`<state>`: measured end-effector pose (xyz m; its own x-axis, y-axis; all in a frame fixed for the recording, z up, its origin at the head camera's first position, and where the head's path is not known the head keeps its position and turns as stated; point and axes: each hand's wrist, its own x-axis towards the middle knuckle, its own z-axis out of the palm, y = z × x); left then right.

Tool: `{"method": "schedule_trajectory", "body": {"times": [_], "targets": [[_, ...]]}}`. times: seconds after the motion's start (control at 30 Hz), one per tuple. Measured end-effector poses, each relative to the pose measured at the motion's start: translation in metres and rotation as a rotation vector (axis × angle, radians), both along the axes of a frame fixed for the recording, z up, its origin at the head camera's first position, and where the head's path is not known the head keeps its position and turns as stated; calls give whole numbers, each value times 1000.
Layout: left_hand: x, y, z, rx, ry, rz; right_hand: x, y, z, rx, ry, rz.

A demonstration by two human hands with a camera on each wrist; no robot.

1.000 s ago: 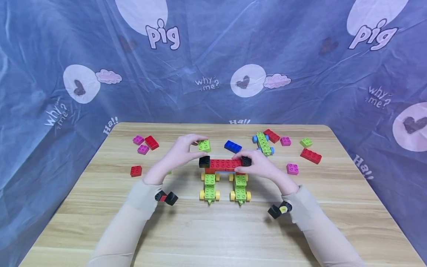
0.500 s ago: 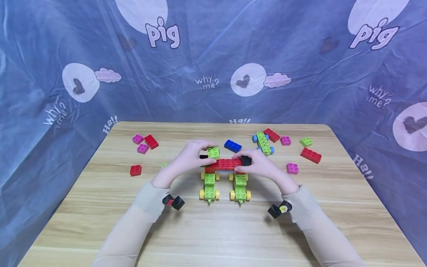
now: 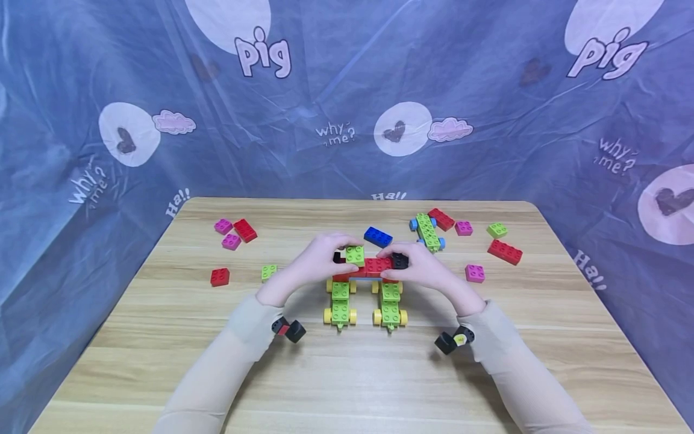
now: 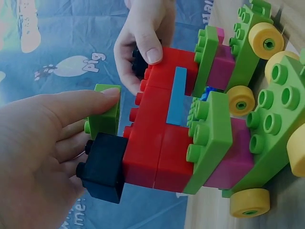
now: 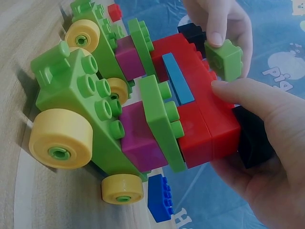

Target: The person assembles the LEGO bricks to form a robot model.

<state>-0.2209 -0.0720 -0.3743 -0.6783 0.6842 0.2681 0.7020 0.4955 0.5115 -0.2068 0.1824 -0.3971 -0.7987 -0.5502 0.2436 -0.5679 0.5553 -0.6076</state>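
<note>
My left hand [image 3: 317, 259] pinches a lime-green 2x2 building brick [image 3: 355, 255] between thumb and fingers, close over the red bricks [image 4: 145, 129]. The red bricks form a bridge with a light-blue piece [image 4: 177, 98] beneath. A black brick sits at each end; the left one [image 4: 101, 167] is beside my left fingers. My right hand [image 3: 423, 265] grips the bridge's right end around the other black brick [image 3: 400, 261]. Green plates and purple bricks [image 4: 231, 152] join the bridge to two green wheeled bases, left [image 3: 340, 311] and right [image 3: 390, 311], with yellow wheels [image 5: 61, 138].
Behind the build lie a blue brick [image 3: 378, 237] and a green base with blue wheels [image 3: 427, 232]. Red, pink and green bricks lie scattered left and right, including a red brick [image 3: 219, 276], a green brick [image 3: 268, 272] and a pink brick [image 3: 475, 273].
My left hand has carried the green brick rightward and down, from behind the left black brick to close over the red bricks. My right hand has stayed in place.
</note>
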Motion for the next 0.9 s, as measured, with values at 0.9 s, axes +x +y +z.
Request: {"method": "schedule_trajectory", "body": {"times": [0.9], "targets": [[-1, 5, -2, -97, -51, 1, 0, -1, -1, -2, -5, -16]]}}
